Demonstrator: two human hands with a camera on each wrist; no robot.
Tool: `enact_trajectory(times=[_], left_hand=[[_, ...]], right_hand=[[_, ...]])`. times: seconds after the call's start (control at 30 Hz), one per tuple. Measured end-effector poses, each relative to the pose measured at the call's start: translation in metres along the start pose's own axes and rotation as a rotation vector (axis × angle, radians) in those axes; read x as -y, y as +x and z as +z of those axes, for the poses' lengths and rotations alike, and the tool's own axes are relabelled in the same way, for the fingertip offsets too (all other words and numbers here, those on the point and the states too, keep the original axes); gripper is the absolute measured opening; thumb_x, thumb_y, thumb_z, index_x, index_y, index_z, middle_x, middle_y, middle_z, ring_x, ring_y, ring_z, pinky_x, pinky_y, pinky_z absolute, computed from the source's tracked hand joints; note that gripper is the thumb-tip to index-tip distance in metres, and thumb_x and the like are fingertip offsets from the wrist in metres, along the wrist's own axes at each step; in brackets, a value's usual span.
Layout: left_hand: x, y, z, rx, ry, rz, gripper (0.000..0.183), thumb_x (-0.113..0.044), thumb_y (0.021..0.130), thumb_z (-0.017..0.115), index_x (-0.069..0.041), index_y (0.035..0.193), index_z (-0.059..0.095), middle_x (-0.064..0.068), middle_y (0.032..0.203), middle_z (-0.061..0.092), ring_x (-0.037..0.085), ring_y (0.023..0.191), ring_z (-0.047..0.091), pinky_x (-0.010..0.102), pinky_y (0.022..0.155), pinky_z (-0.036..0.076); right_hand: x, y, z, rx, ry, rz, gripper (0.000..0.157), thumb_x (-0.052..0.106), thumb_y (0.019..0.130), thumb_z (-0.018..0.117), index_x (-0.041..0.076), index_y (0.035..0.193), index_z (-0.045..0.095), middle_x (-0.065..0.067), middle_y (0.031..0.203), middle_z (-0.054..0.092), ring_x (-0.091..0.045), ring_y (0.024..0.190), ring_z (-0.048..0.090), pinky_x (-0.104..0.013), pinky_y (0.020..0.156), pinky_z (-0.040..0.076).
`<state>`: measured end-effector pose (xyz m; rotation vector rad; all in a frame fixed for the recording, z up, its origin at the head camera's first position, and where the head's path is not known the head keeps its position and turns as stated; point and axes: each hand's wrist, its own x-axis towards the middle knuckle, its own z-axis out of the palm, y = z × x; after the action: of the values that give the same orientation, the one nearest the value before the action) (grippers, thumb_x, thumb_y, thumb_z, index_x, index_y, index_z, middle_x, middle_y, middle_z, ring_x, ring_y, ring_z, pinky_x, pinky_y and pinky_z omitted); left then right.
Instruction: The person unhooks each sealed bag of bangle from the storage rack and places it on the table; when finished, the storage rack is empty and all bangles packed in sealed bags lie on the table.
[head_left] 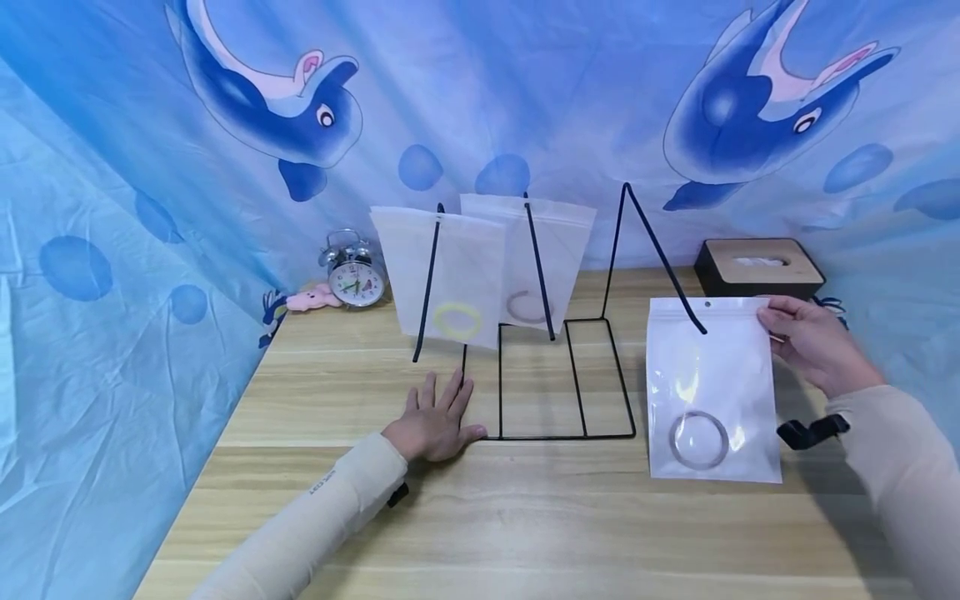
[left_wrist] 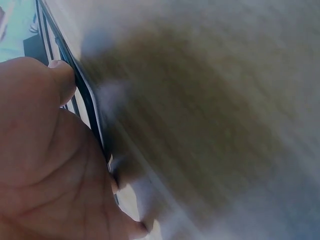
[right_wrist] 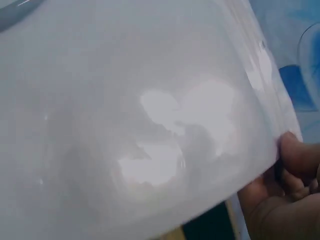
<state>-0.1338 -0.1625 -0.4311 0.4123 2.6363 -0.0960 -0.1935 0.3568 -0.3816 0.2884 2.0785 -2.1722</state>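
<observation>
My right hand pinches the upper right edge of a white zip bag, thumb in front. A round bangle shows through its lower part, and a small hole sits near its top edge. One slanting arm of a black wire display rack ends in front of this bag, just below the hole. Glare covers the bag in the right wrist view. With fingers spread, my left hand rests at the rack base's front left corner; the left wrist view shows its palm over the black wire.
Two more white bags hang on the other rack arms: the left bag with a yellow ring, the middle bag with a brownish one. Behind stand an alarm clock, a pink toy and a tissue box, before a blue dolphin curtain.
</observation>
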Motion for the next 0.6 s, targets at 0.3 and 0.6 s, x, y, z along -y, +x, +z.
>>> enact_trajectory(times=[0.3,0.6], left_hand=[[0.000,0.001,-0.002,0.001,0.006,0.000,0.083,-0.068,0.101,0.024,-0.018,0.163,-0.001,0.005,0.168,-0.013,0.047,0.148,-0.010,0.065,0.115,0.005],[-0.002,-0.001,-0.001,0.014,0.002,-0.010,0.084,-0.069,0.101,0.024,-0.018,0.163,0.000,0.005,0.168,-0.012,0.046,0.149,-0.010,0.064,0.115,0.005]], right_hand=[[-0.021,0.052,0.002,-0.116,-0.177,0.191,0.057,0.031,0.106,0.053,0.021,0.158,0.033,0.006,0.118,0.047,-0.013,0.104,0.046,-0.022,0.081,0.047],[-0.035,0.078,0.014,-0.146,-0.287,0.242,0.058,0.018,0.109,0.043,0.005,0.160,0.020,-0.014,0.143,0.039,-0.025,0.118,0.042,-0.034,0.100,0.043]])
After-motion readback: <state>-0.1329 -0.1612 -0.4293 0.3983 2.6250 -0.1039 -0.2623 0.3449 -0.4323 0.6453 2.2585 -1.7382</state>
